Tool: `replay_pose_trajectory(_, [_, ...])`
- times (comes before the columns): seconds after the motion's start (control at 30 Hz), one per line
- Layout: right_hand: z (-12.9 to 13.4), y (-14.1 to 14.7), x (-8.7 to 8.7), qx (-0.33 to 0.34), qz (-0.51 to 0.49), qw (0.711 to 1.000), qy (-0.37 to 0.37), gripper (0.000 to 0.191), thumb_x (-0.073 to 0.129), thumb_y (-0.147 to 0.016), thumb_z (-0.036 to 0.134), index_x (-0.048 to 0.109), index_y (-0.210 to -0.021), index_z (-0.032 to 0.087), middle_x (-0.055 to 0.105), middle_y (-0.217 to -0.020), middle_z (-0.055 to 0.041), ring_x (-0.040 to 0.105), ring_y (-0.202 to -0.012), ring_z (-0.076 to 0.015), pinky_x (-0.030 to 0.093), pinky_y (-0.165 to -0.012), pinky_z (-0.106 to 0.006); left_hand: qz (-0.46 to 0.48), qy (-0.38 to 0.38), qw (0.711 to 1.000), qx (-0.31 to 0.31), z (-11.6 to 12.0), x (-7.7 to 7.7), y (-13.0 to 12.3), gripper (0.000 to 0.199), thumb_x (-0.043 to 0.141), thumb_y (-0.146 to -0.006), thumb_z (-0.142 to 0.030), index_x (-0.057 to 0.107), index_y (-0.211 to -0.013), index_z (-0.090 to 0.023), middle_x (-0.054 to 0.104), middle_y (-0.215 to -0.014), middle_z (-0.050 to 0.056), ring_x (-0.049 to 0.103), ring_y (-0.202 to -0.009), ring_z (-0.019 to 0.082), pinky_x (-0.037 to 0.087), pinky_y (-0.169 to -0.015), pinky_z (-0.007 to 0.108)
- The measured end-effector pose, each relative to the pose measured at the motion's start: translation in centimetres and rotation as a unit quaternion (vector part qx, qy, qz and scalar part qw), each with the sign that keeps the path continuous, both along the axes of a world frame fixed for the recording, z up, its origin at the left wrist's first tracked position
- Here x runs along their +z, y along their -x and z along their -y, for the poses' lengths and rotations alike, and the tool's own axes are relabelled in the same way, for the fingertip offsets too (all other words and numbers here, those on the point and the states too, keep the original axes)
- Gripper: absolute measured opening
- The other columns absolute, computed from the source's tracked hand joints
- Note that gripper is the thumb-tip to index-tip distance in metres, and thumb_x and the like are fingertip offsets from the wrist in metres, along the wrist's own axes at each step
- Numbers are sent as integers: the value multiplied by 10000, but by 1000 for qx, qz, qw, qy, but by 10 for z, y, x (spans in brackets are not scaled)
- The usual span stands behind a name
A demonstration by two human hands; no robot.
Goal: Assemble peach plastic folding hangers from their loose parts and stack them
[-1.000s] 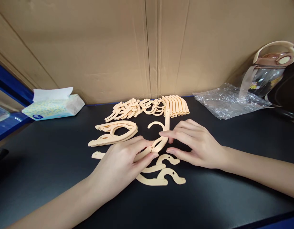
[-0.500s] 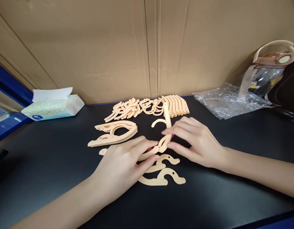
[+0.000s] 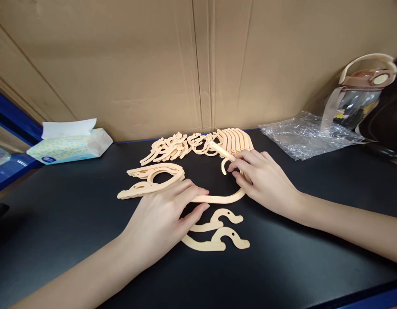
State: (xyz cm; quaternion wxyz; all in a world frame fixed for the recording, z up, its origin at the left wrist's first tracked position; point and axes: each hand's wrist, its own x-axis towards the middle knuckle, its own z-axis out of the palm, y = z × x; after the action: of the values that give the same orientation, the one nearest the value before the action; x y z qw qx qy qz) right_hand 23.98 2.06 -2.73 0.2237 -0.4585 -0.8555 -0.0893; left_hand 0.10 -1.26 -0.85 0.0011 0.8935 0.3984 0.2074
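Note:
A cream plastic folding hanger [image 3: 222, 199] is between my two hands, its arms spread into a curve. My left hand [image 3: 164, 210] is closed on the left arm of the hanger, thumb in front and fingers behind. My right hand [image 3: 267, 184] grips the other side near the hook, hiding much of the joint. The second arm points up and left toward the loose parts. In front of the hanger lie two flat hanger pieces [image 3: 206, 246] with curved ends, partly covered by my left hand. Left of them rests a stack of folded hangers [image 3: 163, 185].
Along the back of the black table [image 3: 282, 266] are a pile of loose curved parts [image 3: 174, 148] and a row of hanger arms [image 3: 236, 140]. A tissue pack [image 3: 69, 146] stands back left. Crumpled clear plastic [image 3: 308, 135] and a water bottle [image 3: 359, 98] are at right.
The hanger's upright arm has swung down to the left, and its lower part has opened out into a wide curve. My right hand has shifted slightly up and right with it.

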Motion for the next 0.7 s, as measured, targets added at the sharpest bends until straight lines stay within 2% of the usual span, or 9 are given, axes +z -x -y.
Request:
replay_pose_trajectory(0.2, [-1, -2, -1, 5, -6, 1000, 15, 248, 428, -862, 15, 599, -891, 192, 613, -1040, -54, 558, -995, -214, 368, -803, -350, -12, -2, 1000, -2, -2, -4, 1, 208, 480, -941, -268, 638, -1076, -265, 613, -1000, -16, 604, -734, 108, 425, -582, 225])
replay_pose_trajectory(0.37, [-3, -1, -1, 54, -77, 993, 72, 297, 369, -853, -23, 558, -910, 200, 583, -1077, -58, 570, -992, -186, 416, -839, -337, -17, 5, 1000, -8, -2, -6, 1, 259, 431, -960, -225, 600, -1155, -241, 616, -1029, 3, 610, -795, 124, 440, -643, 241])
replay_pose_trajectory(0.5, [-5, -2, -1, 75, -105, 984, 120, 290, 360, -847, -22, 545, -876, 199, 597, -977, -45, 558, -958, -189, 425, -843, -353, 3, 35, 999, -19, -3, -4, -1, 191, 442, -946, -201, 596, -1059, -220, 649, -961, -7, 608, -810, 128, 440, -645, 227])
replay_pose_trajectory(0.6, [-5, -3, -2, 73, -106, 983, 130, 297, 361, -839, -25, 553, -844, 201, 605, -954, -31, 548, -942, -182, 405, -850, -358, 8, 52, 998, -28, -4, -4, -1, 152, 467, -930, -197, 606, -987, -219, 657, -913, -13, 600, -777, 128, 432, -616, 227])
replay_pose_trajectory(0.7, [-5, -3, -2, 68, -108, 983, 132, 287, 373, -818, -27, 549, -816, 199, 609, -948, -24, 544, -932, -179, 386, -837, -350, 11, 60, 997, -40, -4, -4, -1, 153, 487, -927, -192, 620, -996, -223, 667, -924, -17, 601, -787, 130, 445, -662, 241])
